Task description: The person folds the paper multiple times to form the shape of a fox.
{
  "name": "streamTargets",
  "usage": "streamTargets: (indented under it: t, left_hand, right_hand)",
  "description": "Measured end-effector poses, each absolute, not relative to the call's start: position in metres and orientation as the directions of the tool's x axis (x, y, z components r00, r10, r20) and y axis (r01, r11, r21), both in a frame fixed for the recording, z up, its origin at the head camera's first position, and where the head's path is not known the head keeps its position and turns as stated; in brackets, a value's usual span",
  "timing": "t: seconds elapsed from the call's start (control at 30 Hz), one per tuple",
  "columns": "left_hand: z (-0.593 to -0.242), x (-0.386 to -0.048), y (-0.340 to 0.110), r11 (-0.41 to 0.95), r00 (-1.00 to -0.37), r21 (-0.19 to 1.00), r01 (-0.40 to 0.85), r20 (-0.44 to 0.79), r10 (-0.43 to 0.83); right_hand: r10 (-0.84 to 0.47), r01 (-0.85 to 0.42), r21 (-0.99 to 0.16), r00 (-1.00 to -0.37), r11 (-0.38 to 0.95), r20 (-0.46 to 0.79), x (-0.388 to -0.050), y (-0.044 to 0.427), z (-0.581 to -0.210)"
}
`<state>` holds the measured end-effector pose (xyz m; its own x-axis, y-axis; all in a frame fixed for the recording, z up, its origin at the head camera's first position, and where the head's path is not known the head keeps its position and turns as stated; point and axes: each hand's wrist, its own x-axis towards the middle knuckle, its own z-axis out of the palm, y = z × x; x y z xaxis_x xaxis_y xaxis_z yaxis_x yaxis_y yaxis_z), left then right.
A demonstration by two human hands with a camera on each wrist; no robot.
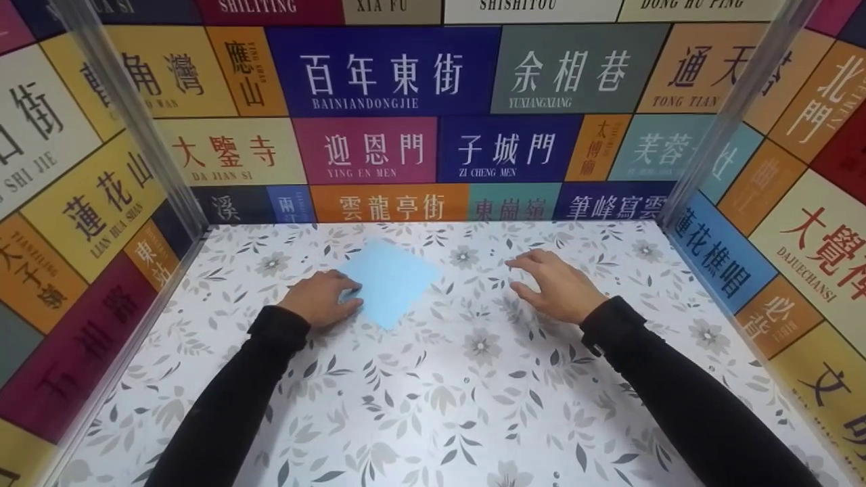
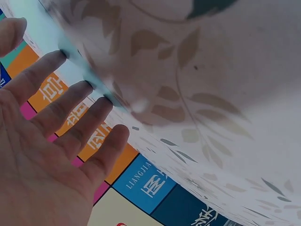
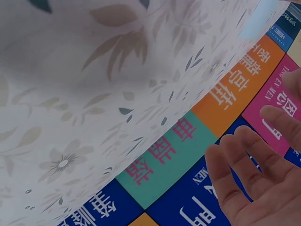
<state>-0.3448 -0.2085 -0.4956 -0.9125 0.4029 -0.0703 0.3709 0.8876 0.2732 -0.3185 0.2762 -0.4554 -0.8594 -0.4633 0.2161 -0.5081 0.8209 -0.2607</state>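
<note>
A light blue square of paper [image 1: 396,281] lies flat on the flower-patterned table, turned so that a corner points toward me. My left hand [image 1: 327,297] is at its left corner, with fingertips touching the paper's edge; the left wrist view shows those fingers [image 2: 75,115] nearly straight along the blue edge. To the right of the paper, my right hand [image 1: 558,287] hovers over the table, apart from the sheet. Its fingers are loosely bent and hold nothing, as the right wrist view also shows [image 3: 256,174].
The white table [image 1: 433,419] carries a grey leaf and flower print. Behind it rises a wall [image 1: 379,74] of coloured panels with Chinese lettering. Similar panels line both sides, and clear strips [image 1: 703,122] run up the corners.
</note>
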Motion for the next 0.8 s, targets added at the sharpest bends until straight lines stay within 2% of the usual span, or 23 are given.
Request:
streamTargets:
  t: [0.37,0.53,0.8]
  left_hand:
    - [-0.495,-0.336,-0.194,0.853,-0.889,0.278,0.441,0.008,0.457]
    - [-0.493,-0.330,-0.184,0.854,-0.888,0.273,0.442,-0.001,0.460]
    - [-0.488,-0.321,-0.167,0.842,-0.876,0.268,0.468,0.011,0.483]
  right_hand:
    - [-0.539,-0.576,-0.256,-0.817,0.776,0.205,-0.320,0.254,-0.462]
    - [-0.561,-0.590,-0.246,-0.808,0.769,0.180,-0.319,0.244,-0.466]
    - [-0.617,-0.652,-0.229,-0.758,0.723,0.210,-0.318,0.229,-0.473]
